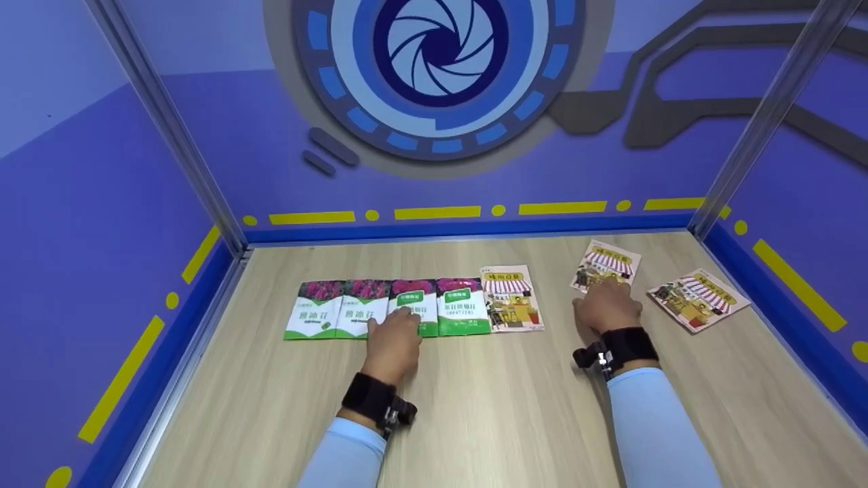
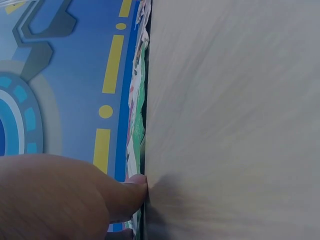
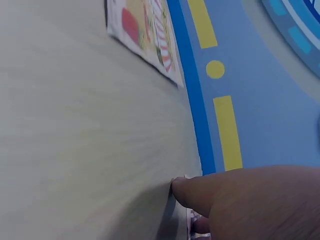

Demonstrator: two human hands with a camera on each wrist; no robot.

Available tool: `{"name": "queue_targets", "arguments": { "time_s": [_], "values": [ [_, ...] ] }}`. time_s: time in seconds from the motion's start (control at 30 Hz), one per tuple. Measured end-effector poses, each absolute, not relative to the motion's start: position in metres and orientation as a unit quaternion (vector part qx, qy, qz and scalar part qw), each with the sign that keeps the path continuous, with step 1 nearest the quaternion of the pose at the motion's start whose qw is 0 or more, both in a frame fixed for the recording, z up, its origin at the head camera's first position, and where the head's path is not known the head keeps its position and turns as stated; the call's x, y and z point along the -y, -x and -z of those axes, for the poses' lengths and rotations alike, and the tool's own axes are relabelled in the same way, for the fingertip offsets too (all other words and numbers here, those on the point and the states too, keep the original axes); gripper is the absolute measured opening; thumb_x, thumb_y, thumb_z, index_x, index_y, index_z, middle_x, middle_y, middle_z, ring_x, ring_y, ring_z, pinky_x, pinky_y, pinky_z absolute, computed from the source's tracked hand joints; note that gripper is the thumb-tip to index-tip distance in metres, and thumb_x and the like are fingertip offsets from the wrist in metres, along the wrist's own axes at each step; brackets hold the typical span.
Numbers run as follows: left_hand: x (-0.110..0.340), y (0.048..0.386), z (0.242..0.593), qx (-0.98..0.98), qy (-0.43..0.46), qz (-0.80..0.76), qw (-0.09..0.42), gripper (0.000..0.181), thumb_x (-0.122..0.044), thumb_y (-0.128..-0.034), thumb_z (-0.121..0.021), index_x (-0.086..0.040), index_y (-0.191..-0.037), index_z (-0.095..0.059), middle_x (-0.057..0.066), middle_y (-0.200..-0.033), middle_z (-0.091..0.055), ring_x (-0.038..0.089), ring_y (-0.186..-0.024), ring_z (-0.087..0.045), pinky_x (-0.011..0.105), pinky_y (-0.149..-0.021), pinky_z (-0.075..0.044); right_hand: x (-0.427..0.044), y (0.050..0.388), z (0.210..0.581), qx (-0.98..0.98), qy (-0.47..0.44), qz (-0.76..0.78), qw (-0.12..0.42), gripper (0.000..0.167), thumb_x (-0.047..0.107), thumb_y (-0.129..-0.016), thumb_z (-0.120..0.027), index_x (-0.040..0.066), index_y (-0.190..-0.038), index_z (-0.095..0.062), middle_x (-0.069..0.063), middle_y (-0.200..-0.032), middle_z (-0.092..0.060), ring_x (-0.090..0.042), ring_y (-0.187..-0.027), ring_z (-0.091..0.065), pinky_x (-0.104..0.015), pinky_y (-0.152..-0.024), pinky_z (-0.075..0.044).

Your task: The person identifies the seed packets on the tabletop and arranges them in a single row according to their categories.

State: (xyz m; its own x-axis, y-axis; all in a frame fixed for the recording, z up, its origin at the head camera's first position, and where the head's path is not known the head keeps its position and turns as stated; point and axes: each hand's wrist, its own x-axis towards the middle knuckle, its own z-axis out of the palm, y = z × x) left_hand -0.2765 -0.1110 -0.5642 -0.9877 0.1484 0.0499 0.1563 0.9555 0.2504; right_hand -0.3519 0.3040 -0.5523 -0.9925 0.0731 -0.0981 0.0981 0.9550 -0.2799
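Note:
Several green-and-white seed packets with magenta flowers lie side by side in a row. My left hand rests on the third green packet from the left, covering part of it. In the left wrist view the thumb lies along the row's near edge. A pink packet with a striped-awning shop picture adjoins the row's right end. Farther right, my right hand touches the lower part of a matching pink packet, its thumb near the table. Another pink packet lies tilted to the right of that hand.
The wooden table runs up to a blue printed back wall. Blue side panels stand at left and right, with metal posts at the corners. Both wrists wear black straps with small cameras.

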Motion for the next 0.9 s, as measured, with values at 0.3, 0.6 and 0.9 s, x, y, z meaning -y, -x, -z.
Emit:
{"name": "queue_targets", "arguments": {
  "time_s": [0.3, 0.6, 0.9],
  "values": [
    [0.111, 0.275, 0.562, 0.989, 0.072, 0.128, 0.008, 0.041, -0.018, -0.1075, -0.078, -0.008, -0.147, -0.074, 0.014, -0.163, -0.066, 0.036, -0.154, -0.061, 0.080, -0.126, -0.039, -0.283, 0.345, 0.560, -0.977, -0.064, 0.200, -0.033, 0.050, 0.029, -0.110, -0.066, -0.018, -0.124, -0.074, -0.044, -0.143, -0.060, -0.062, -0.130, -0.057, -0.077, -0.099, -0.055],
    [0.110, 0.274, 0.564, 0.988, 0.077, 0.134, 0.009, 0.040, -0.017, -0.1084, -0.075, -0.006, -0.147, -0.074, 0.014, -0.164, -0.065, 0.036, -0.155, -0.060, 0.081, -0.126, -0.039, -0.285, 0.340, 0.565, -0.976, -0.056, 0.206, -0.050, 0.041, 0.025, -0.106, -0.078, -0.007, -0.132, -0.076, -0.034, -0.125, -0.075, -0.055, -0.118, -0.067, -0.073, -0.093, -0.055],
    [0.109, 0.276, 0.561, 0.988, 0.072, 0.133, -0.004, 0.041, -0.017, -0.1095, -0.074, -0.007, -0.149, -0.073, 0.013, -0.166, -0.064, 0.035, -0.156, -0.059, 0.080, -0.127, -0.038, -0.288, 0.331, 0.556, -0.982, -0.005, 0.187, 0.009, 0.053, 0.025, -0.105, -0.080, -0.002, -0.150, -0.070, -0.037, -0.142, -0.069, -0.058, -0.130, -0.065, -0.076, -0.099, -0.058]
  ]
}}
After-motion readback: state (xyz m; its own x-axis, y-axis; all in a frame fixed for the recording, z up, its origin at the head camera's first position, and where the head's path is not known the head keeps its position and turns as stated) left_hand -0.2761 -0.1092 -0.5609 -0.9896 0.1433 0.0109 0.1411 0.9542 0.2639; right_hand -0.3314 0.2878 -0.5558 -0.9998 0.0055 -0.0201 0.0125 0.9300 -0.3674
